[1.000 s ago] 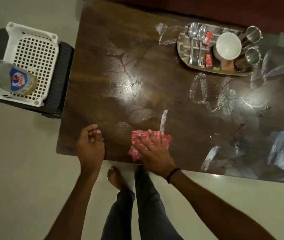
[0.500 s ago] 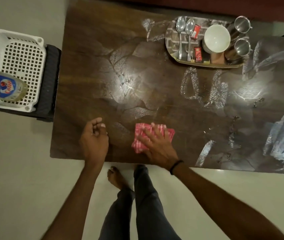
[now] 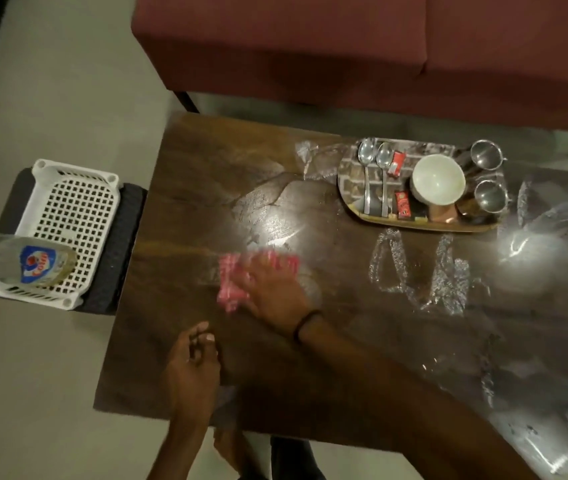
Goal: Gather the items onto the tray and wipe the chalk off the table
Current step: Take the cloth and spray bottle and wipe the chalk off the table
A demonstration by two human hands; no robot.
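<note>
My right hand presses flat on a red checked cloth in the middle of the dark wooden table; both are motion-blurred. My left hand rests on the table near its front edge, fingers loosely curled, holding nothing. White chalk marks cover the table's right half. At the back right sits the tray with two spoons, a white bowl, two steel cups and small red packets.
A white perforated basket stands on a dark stool left of the table, with a clear spray bottle lying across it. A maroon sofa runs behind the table. My legs and bare foot show below the front edge.
My right hand has pushed the cloth away from the front edge toward the table's middle. The view has tilted up, showing the sofa. My left hand stays near the front edge.
</note>
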